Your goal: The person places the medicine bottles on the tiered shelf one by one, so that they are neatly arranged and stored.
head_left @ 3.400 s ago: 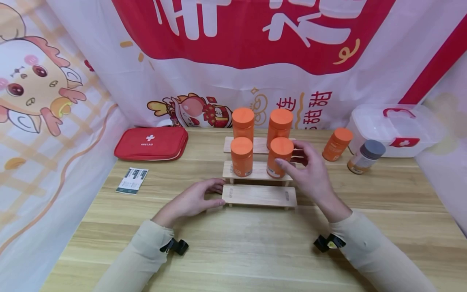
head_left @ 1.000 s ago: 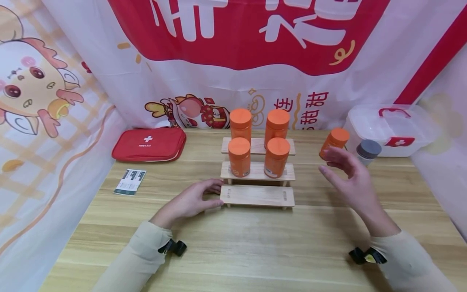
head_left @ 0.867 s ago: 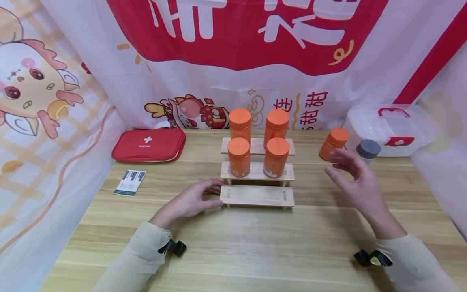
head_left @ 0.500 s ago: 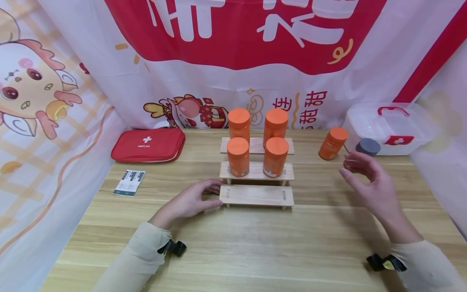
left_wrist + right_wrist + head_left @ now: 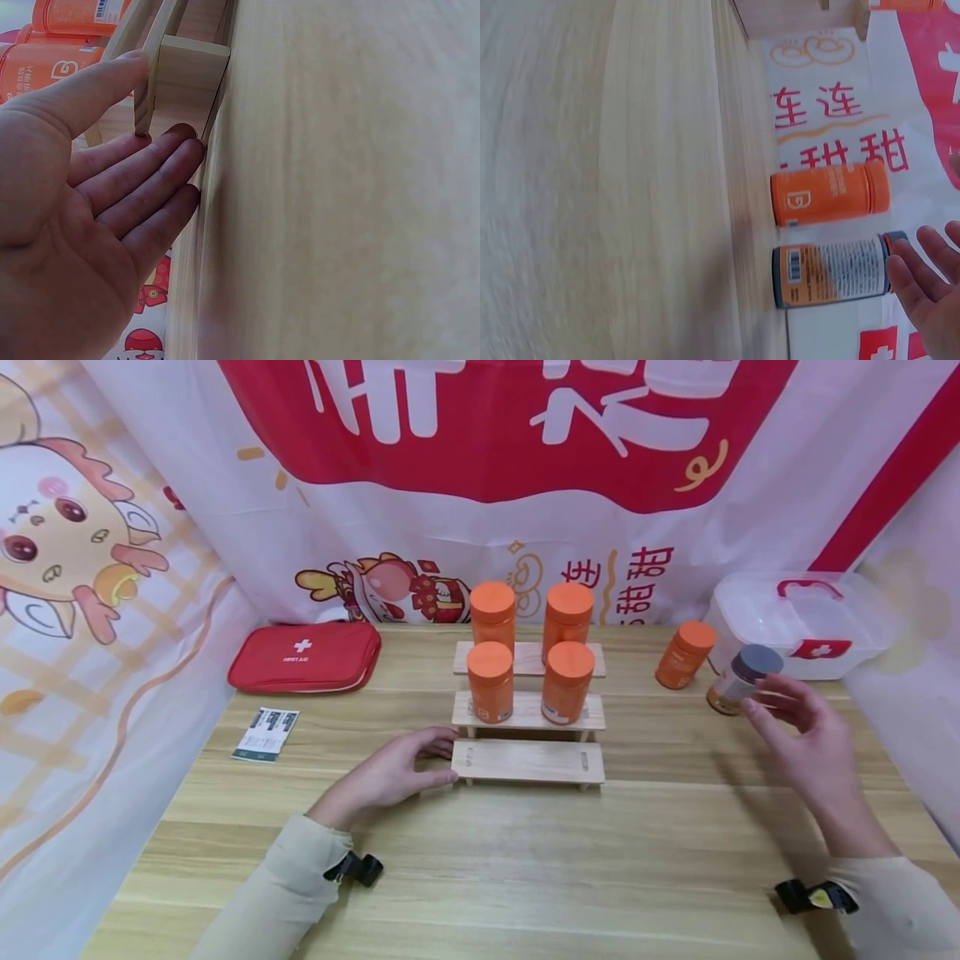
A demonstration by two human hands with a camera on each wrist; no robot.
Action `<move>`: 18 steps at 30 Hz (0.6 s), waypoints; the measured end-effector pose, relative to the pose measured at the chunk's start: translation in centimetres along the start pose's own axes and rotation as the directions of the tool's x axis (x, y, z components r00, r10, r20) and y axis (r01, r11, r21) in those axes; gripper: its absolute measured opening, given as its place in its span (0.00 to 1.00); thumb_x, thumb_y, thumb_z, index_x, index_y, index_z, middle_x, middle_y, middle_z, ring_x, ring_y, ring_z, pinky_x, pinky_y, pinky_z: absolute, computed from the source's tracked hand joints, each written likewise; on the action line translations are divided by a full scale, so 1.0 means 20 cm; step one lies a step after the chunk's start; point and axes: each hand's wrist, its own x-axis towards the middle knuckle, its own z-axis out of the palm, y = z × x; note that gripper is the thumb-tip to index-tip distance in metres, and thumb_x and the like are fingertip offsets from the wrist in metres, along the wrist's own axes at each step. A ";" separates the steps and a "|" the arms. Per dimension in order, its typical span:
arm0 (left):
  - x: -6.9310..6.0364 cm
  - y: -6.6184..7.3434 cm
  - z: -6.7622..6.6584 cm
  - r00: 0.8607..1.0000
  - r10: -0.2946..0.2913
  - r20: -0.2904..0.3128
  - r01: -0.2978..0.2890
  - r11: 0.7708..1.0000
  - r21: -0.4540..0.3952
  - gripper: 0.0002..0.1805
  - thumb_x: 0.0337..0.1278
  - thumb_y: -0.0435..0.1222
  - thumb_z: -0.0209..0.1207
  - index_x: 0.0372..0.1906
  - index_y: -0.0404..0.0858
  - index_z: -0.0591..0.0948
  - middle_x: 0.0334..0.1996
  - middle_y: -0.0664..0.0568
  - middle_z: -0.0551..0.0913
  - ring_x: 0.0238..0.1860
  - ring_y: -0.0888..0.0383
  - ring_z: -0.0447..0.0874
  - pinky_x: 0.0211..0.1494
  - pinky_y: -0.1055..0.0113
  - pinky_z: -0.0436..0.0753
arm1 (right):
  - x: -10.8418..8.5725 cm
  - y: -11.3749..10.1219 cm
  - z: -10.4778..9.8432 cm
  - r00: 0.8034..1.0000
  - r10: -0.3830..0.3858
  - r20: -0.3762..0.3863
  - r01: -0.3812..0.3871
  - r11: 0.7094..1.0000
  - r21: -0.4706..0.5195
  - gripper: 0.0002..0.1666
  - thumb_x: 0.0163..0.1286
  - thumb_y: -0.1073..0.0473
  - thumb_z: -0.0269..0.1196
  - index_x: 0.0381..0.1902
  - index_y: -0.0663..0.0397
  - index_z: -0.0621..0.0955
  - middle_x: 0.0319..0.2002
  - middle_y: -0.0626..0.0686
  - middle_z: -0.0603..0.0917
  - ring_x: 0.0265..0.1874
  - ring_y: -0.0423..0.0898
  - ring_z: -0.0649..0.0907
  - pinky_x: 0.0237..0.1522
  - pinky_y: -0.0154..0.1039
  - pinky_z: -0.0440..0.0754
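My left hand [image 5: 390, 768] is at the left end of the lowest step of a wooden stepped rack [image 5: 528, 760]. In the left wrist view its thumb touches the step's edge, and its fingers [image 5: 142, 184] extend beside the support, nearly straight. Orange bottles stand in pairs on the upper steps: a front left bottle [image 5: 491, 685], a front right bottle [image 5: 567, 685], and two behind them. My right hand [image 5: 813, 743], fingers spread and holding nothing, hovers just right of a grey-capped bottle [image 5: 735, 681]. Beside that bottle stands a loose orange bottle [image 5: 684, 656].
A clear first-aid box [image 5: 806, 627] with a red handle stands at the back right. At the back left lies a red first-aid pouch [image 5: 303, 657], with a printed card [image 5: 266, 733] in front of it. A printed cloth [image 5: 450, 518] hangs behind the table.
My right hand has left the front right bottle on the rack and moved right, past the loose orange bottle, to the grey-capped bottle. My left hand has stayed at the rack.
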 end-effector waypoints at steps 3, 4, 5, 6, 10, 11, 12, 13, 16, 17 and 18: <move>0.00 0.00 0.00 1.000 0.002 -0.003 -0.002 1.000 0.001 0.34 0.70 0.46 0.72 0.75 0.42 0.75 0.64 0.51 0.87 0.69 0.50 0.83 0.79 0.45 0.76 | 0.02 0.02 -0.01 0.999 0.029 -0.021 -0.029 1.000 0.003 0.36 0.80 0.47 0.66 0.79 0.52 0.72 0.60 0.33 0.78 0.54 0.24 0.76 0.51 0.09 0.73; 0.00 0.00 0.00 1.000 0.000 -0.003 0.000 1.000 0.002 0.34 0.70 0.46 0.72 0.76 0.42 0.75 0.65 0.52 0.87 0.69 0.50 0.83 0.79 0.44 0.76 | 0.02 0.02 -0.02 0.999 0.042 -0.029 -0.042 0.999 0.006 0.36 0.80 0.47 0.66 0.79 0.51 0.72 0.59 0.32 0.78 0.54 0.25 0.76 0.51 0.09 0.73; 0.00 0.00 0.00 1.000 0.000 -0.004 0.000 1.000 0.002 0.34 0.70 0.46 0.71 0.76 0.42 0.75 0.65 0.52 0.87 0.69 0.50 0.83 0.79 0.44 0.76 | 0.03 0.03 -0.02 0.998 0.056 -0.039 -0.056 0.998 0.006 0.36 0.79 0.46 0.66 0.79 0.51 0.72 0.58 0.30 0.77 0.53 0.25 0.76 0.50 0.09 0.73; 0.00 0.00 0.00 1.000 -0.001 -0.004 0.001 1.000 0.000 0.34 0.70 0.46 0.72 0.76 0.42 0.75 0.65 0.52 0.87 0.69 0.50 0.83 0.79 0.45 0.76 | 0.04 0.04 -0.03 0.996 0.069 -0.047 -0.069 0.998 0.006 0.36 0.79 0.46 0.66 0.79 0.50 0.72 0.59 0.30 0.77 0.54 0.25 0.76 0.50 0.09 0.73; 0.00 0.00 0.00 1.000 -0.006 -0.004 0.006 1.000 -0.001 0.34 0.70 0.46 0.72 0.76 0.42 0.75 0.65 0.51 0.87 0.69 0.50 0.83 0.80 0.45 0.76 | 0.07 0.05 -0.04 0.985 0.156 -0.073 -0.157 0.988 -0.002 0.38 0.79 0.41 0.66 0.81 0.42 0.71 0.62 0.32 0.76 0.57 0.29 0.76 0.47 0.09 0.74; 0.00 0.00 0.00 1.000 -0.005 -0.004 0.005 1.000 -0.002 0.34 0.70 0.46 0.72 0.76 0.42 0.75 0.65 0.51 0.87 0.69 0.50 0.83 0.80 0.45 0.76 | 0.08 0.06 -0.04 0.981 0.178 -0.077 -0.178 0.984 -0.002 0.39 0.78 0.40 0.66 0.81 0.40 0.70 0.64 0.34 0.76 0.59 0.30 0.77 0.47 0.10 0.74; 0.00 0.00 0.00 1.000 -0.006 -0.004 0.006 1.000 -0.002 0.34 0.69 0.46 0.72 0.76 0.42 0.75 0.65 0.51 0.87 0.69 0.50 0.83 0.80 0.45 0.76 | 0.09 0.06 -0.04 0.978 0.193 -0.077 -0.194 0.981 -0.005 0.39 0.78 0.39 0.65 0.81 0.39 0.70 0.66 0.37 0.75 0.60 0.32 0.77 0.46 0.10 0.74; 0.00 0.00 0.00 1.000 -0.005 -0.004 0.005 1.000 0.000 0.34 0.70 0.46 0.72 0.76 0.42 0.75 0.65 0.51 0.86 0.69 0.50 0.83 0.80 0.45 0.76 | 0.09 0.06 -0.05 0.975 0.209 -0.071 -0.211 0.977 -0.014 0.41 0.78 0.37 0.65 0.82 0.37 0.68 0.69 0.40 0.75 0.61 0.33 0.77 0.45 0.10 0.74; 0.00 0.00 0.00 1.000 -0.002 -0.005 0.002 1.000 0.002 0.35 0.70 0.46 0.72 0.76 0.42 0.75 0.65 0.51 0.86 0.69 0.50 0.83 0.79 0.45 0.76 | 0.13 0.08 -0.05 0.974 0.225 -0.034 -0.226 0.974 -0.032 0.45 0.77 0.35 0.65 0.85 0.36 0.64 0.78 0.51 0.71 0.62 0.37 0.77 0.43 0.10 0.75; 0.00 0.00 0.00 1.000 0.000 -0.005 0.000 1.000 0.003 0.34 0.70 0.46 0.72 0.76 0.42 0.75 0.65 0.51 0.87 0.69 0.50 0.83 0.79 0.45 0.76 | 0.14 0.09 -0.05 0.974 0.224 -0.018 -0.225 0.974 -0.031 0.46 0.77 0.35 0.65 0.85 0.36 0.62 0.80 0.54 0.69 0.63 0.37 0.77 0.43 0.10 0.76; 0.00 0.00 0.00 1.000 0.003 -0.005 -0.003 1.000 0.004 0.34 0.70 0.46 0.72 0.76 0.42 0.75 0.65 0.51 0.87 0.69 0.50 0.83 0.79 0.45 0.76 | 0.15 0.10 -0.05 0.975 0.223 -0.001 -0.223 0.974 -0.037 0.47 0.77 0.34 0.64 0.86 0.37 0.61 0.82 0.57 0.67 0.63 0.39 0.77 0.43 0.10 0.76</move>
